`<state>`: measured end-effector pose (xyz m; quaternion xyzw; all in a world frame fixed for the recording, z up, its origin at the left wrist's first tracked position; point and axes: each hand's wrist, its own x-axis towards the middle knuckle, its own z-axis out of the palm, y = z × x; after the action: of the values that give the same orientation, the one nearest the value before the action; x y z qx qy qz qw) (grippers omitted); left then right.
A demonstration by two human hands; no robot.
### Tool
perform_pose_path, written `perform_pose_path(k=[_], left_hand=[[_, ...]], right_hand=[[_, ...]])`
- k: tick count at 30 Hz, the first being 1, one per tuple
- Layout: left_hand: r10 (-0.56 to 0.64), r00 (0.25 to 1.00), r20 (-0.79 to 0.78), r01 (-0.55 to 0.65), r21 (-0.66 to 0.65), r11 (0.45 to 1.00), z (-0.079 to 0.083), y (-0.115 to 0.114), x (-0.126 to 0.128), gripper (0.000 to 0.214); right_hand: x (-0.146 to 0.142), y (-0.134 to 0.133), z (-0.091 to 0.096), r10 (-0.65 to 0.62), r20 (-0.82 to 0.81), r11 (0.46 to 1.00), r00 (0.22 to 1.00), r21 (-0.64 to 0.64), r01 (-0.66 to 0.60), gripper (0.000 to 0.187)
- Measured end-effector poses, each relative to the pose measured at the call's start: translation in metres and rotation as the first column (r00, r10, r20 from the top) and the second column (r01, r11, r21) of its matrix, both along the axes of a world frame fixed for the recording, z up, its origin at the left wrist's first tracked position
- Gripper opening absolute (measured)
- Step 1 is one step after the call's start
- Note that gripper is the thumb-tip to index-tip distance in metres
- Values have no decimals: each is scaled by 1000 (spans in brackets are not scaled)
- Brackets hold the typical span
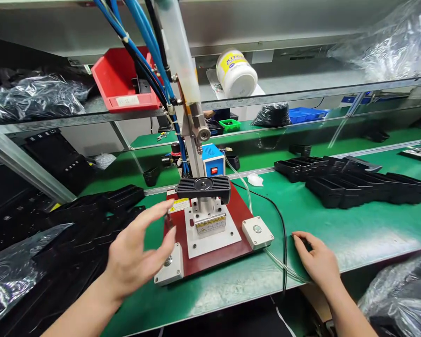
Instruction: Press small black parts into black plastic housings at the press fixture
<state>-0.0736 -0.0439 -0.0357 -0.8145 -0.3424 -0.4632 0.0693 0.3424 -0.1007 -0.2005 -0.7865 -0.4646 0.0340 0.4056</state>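
A small press-like fixture stands on a dark red base plate in the middle of the green bench. A black ribbed part sits on its white mount under a nozzle fed by blue hoses. My left hand hovers just left of the base plate with fingers spread, holding nothing, close to a white button block. My right hand lies on the bench at the right of the fixture, its fingers curled down beside a black cable; whether it holds anything is hidden. A second white button block sits between it and the fixture.
Stacks of black plastic trays lie at the right, more black trays and plastic bags at the left. A shelf above carries a red bin and a white jar. A blue control box stands behind the fixture.
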Motion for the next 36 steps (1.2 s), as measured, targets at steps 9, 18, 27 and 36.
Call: perform_pose_path(k=[9, 18, 27, 36], left_hand=[[-95, 898, -430, 108, 6, 994, 43, 65, 68, 36], [65, 877, -475, 71, 261, 963, 26, 55, 70, 48], [190, 853, -486, -51, 285, 957, 25, 49, 87, 48], [-41, 987, -158, 64, 145, 987, -51, -17, 28, 48]], right_hand=[[2, -2, -5, 6, -70, 1000, 998, 10, -6, 48], [-2, -2, -6, 12, -50, 999, 999, 38, -10, 45], [-2, -3, -6, 21, -53, 1000, 998, 11, -21, 45], [0, -4, -5, 59, -89, 994, 994, 100, -50, 44]])
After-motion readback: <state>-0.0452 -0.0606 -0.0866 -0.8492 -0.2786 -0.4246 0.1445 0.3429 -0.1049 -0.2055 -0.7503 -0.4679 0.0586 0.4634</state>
